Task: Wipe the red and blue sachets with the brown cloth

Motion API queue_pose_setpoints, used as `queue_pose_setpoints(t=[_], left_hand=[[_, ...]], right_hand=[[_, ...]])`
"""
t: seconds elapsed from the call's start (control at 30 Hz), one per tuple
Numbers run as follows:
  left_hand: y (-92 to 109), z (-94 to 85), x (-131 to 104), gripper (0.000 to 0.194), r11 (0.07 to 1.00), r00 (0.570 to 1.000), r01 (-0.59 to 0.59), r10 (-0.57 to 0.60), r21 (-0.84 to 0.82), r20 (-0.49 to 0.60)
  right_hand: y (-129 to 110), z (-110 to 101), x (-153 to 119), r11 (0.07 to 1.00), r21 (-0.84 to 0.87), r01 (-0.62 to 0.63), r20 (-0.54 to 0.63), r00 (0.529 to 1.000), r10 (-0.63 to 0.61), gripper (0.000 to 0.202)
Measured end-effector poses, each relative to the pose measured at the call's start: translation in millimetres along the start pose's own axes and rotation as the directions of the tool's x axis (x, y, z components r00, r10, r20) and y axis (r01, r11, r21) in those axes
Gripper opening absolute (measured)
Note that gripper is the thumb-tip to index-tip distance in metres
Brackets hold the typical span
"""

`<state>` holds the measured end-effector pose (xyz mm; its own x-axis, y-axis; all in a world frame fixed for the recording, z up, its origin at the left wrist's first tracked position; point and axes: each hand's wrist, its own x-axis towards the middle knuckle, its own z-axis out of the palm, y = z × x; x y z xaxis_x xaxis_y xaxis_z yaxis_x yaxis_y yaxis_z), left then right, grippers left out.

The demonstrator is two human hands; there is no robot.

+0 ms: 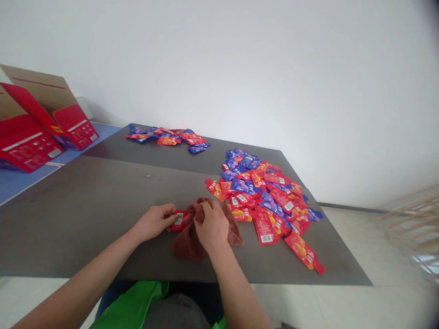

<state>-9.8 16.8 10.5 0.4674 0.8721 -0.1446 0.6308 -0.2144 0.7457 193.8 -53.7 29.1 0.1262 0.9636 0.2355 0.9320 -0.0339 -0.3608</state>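
Observation:
In the head view, my left hand (157, 222) has its fingers closed on the left end of a red pouch (179, 220) with a white barcode label. A brown cloth (190, 241) is bunched under my right hand (213, 225), whose fingers are closed into its folds. The cloth covers the right end of the red pouch. To the right of the cloth lies a large loose pile of red pouches (264, 225) and purple pouches (244, 185), some face up with fruit pictures, others showing barcodes.
A smaller heap of mixed pouches (168, 140) lies at the far side of the dark grey table (85, 201). Open red cardboard boxes (73, 125) stand at the left on a blue surface (25, 183). A white wall rises behind; wooden racks (411, 219) are at the right.

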Motion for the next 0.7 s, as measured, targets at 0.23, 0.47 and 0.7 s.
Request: queue_pose_setpoints(t=[0.23,0.47,0.7], left_hand=[[2,0.8,0,0.029,1.0,0.999,0.026,-0.026,0.007,-0.019],[13,-4.4,13,0.03,0.987,0.97,0.159,-0.154,-0.015,0.188],[11,-6.3,12,0.02,0.991,0.964,0.132,-0.12,-0.036,0.238]], right_hand=[[-15,24,-7,0.994,0.109,0.025,0.042,0.999,-0.03,0.024],[-6,26,-6,0.981,0.186,-0.045,0.029,0.999,0.04,0.018],[-16,26,-12,0.984,0.179,-0.001,0.001,1.0,0.001,0.016]])
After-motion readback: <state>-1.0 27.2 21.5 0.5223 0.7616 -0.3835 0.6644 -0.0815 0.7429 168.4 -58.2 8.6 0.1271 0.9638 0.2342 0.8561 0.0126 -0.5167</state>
